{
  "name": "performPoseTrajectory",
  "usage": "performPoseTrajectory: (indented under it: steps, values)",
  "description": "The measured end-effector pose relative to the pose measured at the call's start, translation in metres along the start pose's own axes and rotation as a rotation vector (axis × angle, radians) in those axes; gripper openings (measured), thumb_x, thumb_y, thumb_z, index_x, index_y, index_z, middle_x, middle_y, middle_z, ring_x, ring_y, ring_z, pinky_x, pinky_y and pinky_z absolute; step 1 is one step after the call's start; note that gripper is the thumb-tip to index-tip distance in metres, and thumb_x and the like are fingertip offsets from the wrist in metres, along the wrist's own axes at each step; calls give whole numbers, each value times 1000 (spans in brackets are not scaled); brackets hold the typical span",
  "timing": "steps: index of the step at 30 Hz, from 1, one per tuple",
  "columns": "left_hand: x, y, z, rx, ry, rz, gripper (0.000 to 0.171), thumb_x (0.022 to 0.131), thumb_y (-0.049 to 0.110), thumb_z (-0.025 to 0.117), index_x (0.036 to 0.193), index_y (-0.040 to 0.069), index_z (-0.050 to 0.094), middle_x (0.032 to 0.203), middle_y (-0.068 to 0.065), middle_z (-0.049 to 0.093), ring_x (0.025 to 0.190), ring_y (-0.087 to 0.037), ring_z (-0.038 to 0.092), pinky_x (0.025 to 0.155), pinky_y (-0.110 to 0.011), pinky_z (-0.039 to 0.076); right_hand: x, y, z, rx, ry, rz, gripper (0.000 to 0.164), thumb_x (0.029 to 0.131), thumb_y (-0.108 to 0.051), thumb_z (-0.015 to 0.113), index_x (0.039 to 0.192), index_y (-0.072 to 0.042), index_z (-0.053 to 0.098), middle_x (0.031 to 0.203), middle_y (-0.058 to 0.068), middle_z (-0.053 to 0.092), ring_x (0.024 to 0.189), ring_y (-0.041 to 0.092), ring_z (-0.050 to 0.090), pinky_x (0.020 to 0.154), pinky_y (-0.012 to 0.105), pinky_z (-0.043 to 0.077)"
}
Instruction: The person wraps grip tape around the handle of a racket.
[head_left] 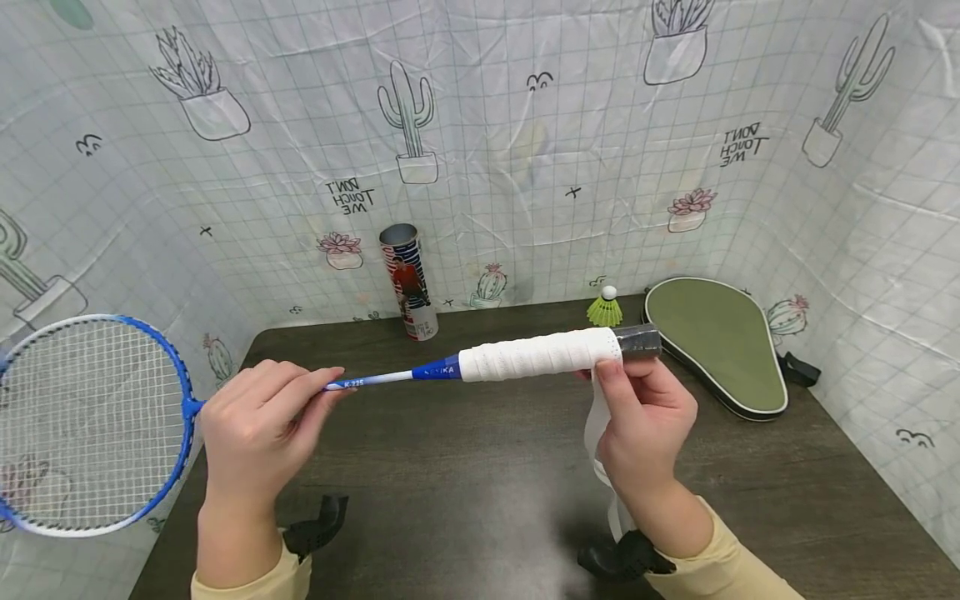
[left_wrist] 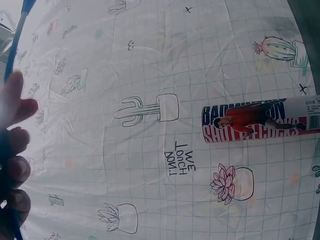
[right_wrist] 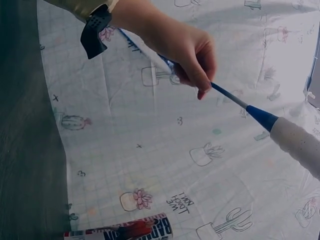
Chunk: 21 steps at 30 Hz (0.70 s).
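A blue and white badminton racket (head_left: 437,368) is held level above the table, its strung head at the left. My left hand (head_left: 258,417) grips the thin shaft, also visible in the right wrist view. White grip tape (head_left: 536,355) winds round most of the handle in overlapping turns, leaving the dark butt end (head_left: 639,342) bare. With thumb and fingers, my right hand (head_left: 648,417) pinches the tape at its last turn near that end. A loose tail of tape (head_left: 597,425) hangs down, partly hidden behind the right hand. In the left wrist view, curled left fingers (left_wrist: 19,170) show at the edge.
On the dark table (head_left: 465,483), a shuttlecock tube (head_left: 409,283) stands at the back. A yellow-green shuttlecock (head_left: 605,308) and an olive paddle-shaped case (head_left: 716,342) lie toward the back right. Cactus-print cloth (head_left: 495,150) hangs behind and at both sides.
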<state>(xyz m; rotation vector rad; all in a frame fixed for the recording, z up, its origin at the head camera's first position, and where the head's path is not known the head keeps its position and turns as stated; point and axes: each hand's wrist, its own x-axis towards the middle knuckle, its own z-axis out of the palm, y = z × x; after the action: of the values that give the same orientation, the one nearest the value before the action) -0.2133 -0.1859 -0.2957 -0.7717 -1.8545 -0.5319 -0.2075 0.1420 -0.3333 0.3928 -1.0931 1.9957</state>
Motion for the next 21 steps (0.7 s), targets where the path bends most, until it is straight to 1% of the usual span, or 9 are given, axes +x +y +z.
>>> performPoseTrajectory:
  steps: [3,8,10,14,15,17,19,21]
  values:
    - [0,1,1,8,8,-16,32,101,30,67,87,6,83,68,-2,68,53,-16,50,50,-28,38,0,0,0,-39,10,29,12,86,18,69,76,15,65,83,12,73,69,20,72,70,28,61]
    - [-2,0,1,-1,16,-6,18,92,17,70,86,8,83,63,0,62,48,-13,43,45,-25,32,-1,0,-1,-56,12,46,12,87,15,70,76,11,67,84,11,74,72,17,74,70,26,60]
    - [-3,0,1,-6,11,1,16,91,15,71,84,7,83,61,0,60,48,-11,39,44,-23,28,0,0,-1,-39,-17,35,8,87,15,69,80,13,67,90,15,76,81,22,76,76,28,61]
    - [-4,-3,0,-16,-38,9,21,94,18,68,85,7,82,59,4,51,49,-5,33,45,-19,23,1,0,-2,43,-88,14,1,87,19,64,86,19,64,102,24,76,98,32,76,84,33,61]
    - [-4,-3,0,-16,-50,10,22,96,19,67,85,6,82,59,5,49,50,-4,31,46,-18,22,2,-1,-2,59,-94,13,1,86,20,63,86,20,64,102,25,76,98,33,76,84,34,61]
    - [-4,-3,0,-15,-63,9,25,98,22,66,87,6,82,59,6,48,51,-4,31,47,-18,22,2,-1,-2,70,-82,16,1,86,19,64,85,19,64,96,22,76,89,30,77,80,33,62]
    - [-4,-3,0,-3,-61,0,28,99,26,66,88,7,83,60,5,53,51,-6,35,47,-20,27,2,-2,-1,57,-58,26,2,86,18,66,85,18,65,89,17,74,78,25,75,76,31,62]
    - [-4,-1,2,4,-38,-10,23,97,23,69,88,7,83,63,2,59,51,-10,42,48,-25,32,2,-3,-1,36,-40,43,4,87,16,68,83,16,66,85,13,72,71,21,72,74,30,61]
